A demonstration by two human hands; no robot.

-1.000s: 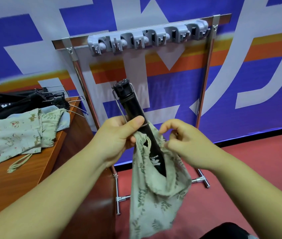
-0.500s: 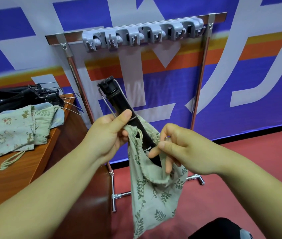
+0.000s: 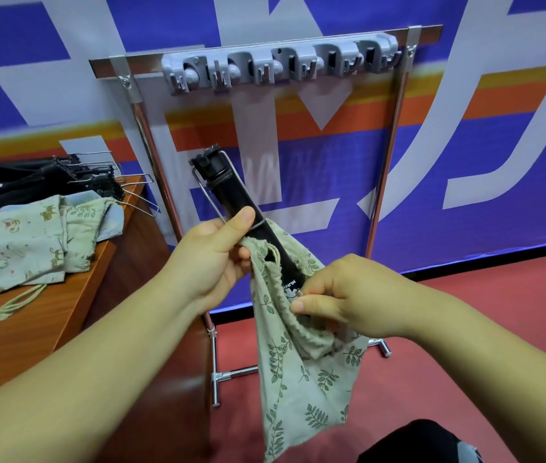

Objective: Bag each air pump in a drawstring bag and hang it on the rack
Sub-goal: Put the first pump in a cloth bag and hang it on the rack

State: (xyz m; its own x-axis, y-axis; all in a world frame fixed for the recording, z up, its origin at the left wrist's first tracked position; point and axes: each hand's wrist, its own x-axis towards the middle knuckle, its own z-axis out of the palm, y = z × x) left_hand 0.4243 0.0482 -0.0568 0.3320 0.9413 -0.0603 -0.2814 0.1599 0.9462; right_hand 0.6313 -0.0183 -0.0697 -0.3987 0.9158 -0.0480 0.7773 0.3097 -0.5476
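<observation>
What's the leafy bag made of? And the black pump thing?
The leafy bag looks like soft, matte woven cloth, maybe cotton: it wrinkles and droops. The pump looks like black plastic or painted metal: smooth, with a slight sheen.

A wooden counter (image 3: pixel 31 329) was seen to the left of the rack (image 3: pixel 278 66), its far corner just beside the rack's left post. A pile of printed drawstring bags (image 3: pixel 14 248) was spread over its top, on the side away from the rack, and a loose pale cord (image 3: pixel 19 300) was trailed across the bare wood below them. Beyond the bags, black air pumps (image 3: pixel 31 182) with wire loops were laid together, their ends pointed toward the rack. The rack itself was stood on a red floor (image 3: pixel 465 379).
</observation>
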